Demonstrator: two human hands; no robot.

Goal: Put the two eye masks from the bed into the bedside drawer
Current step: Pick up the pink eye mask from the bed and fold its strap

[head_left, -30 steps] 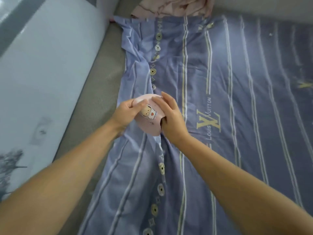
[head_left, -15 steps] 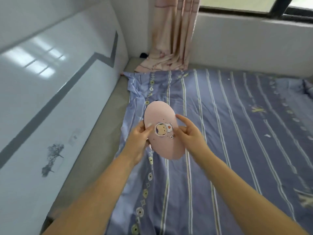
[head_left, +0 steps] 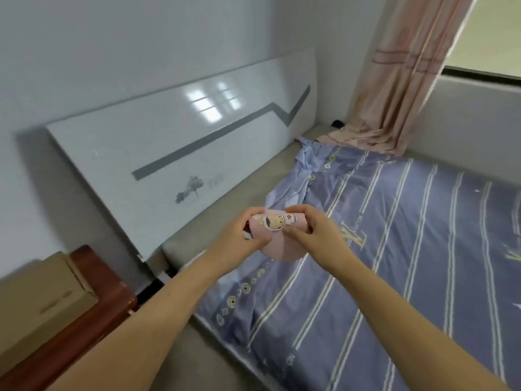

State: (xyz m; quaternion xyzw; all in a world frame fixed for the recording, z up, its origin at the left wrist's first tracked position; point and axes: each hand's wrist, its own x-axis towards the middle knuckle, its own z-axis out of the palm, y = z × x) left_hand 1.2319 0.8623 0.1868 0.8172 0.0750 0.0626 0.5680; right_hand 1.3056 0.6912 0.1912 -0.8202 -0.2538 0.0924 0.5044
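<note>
Both the left hand [head_left: 239, 235] and right hand [head_left: 315, 235] pinch a pink eye mask [head_left: 277, 235] above the bed's [head_left: 408, 249] headboard-side edge, nothing stowed yet, no drawer visible.

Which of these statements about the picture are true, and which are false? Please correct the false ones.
1. Both hands hold the pink mask. True; left hand and right hand grip it.
2. The mask lies flat on the sheet. False; it is lifted above the sheet.
3. A cardboard box sits on the red-brown cabinet. True.
4. The curtain is blue. False; it is pink.
5. A second mask lies on the sheet. False; none is visible.
</note>
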